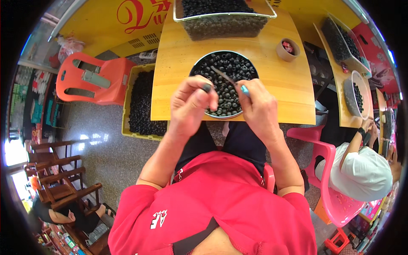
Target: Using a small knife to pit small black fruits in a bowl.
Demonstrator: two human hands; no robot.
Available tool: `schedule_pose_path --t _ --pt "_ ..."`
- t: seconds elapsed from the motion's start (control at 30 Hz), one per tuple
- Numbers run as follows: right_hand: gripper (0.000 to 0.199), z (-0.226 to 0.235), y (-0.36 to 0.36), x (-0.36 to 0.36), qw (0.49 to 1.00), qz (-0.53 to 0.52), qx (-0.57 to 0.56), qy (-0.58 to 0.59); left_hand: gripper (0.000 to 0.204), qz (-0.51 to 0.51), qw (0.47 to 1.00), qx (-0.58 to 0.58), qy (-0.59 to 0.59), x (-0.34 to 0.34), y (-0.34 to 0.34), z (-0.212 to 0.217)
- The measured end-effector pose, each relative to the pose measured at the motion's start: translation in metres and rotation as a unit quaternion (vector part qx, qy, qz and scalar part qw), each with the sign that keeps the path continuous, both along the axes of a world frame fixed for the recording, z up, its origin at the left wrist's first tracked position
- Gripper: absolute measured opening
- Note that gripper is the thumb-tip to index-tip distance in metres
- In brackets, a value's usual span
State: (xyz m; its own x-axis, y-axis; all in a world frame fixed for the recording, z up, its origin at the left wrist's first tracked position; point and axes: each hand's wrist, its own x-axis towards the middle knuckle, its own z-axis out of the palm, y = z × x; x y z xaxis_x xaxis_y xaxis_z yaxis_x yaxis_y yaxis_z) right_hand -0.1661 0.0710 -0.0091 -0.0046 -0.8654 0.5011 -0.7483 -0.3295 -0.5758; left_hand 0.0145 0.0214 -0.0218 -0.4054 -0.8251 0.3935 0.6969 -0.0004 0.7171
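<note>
Over the bowl [199,68] of dark fruit on the table [272,76], left hand [191,104] pinches one fruit [206,88]; right hand [259,108] grips a thin blue-handled tool [229,79]. Step judged: coring. Next calls for steady alignment of tip with fruit.

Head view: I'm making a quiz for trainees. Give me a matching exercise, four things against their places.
Things:
1. round bowl
2. yellow crate
3. small cup
4. clear tub

Places:
A. on the floor, left of the table
B. far edge of the table
C. on the table, right of the bowl
D. just beyond the hands

Pairs: 1-D, 2-A, 3-C, 4-B
</note>
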Motion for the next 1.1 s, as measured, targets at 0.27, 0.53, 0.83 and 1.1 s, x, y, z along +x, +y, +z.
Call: schedule_pose_path --t 0.27,0.53,0.83,1.1 --pt "0.011 -0.002 0.004 -0.016 0.997 -0.062 0.019 -0.043 0.019 0.332 0.911 0.081 -0.232 0.127 -0.058 -0.046" --pt "0.012 -0.017 0.004 -0.024 0.995 -0.071 0.032 -0.058 0.018 0.32 0.874 -0.014 -0.365 0.111 -0.047 -0.017" --pt "0.012 -0.014 0.009 -0.025 0.993 -0.077 0.042 -0.075 0.019 -0.07 0.715 -0.4 -0.57 -0.012 -0.031 0.008" --pt "0.015 -0.012 0.012 -0.025 0.983 -0.032 0.057 -0.17 0.018 -0.076 0.827 -0.243 -0.501 -0.017 -0.039 0.001"
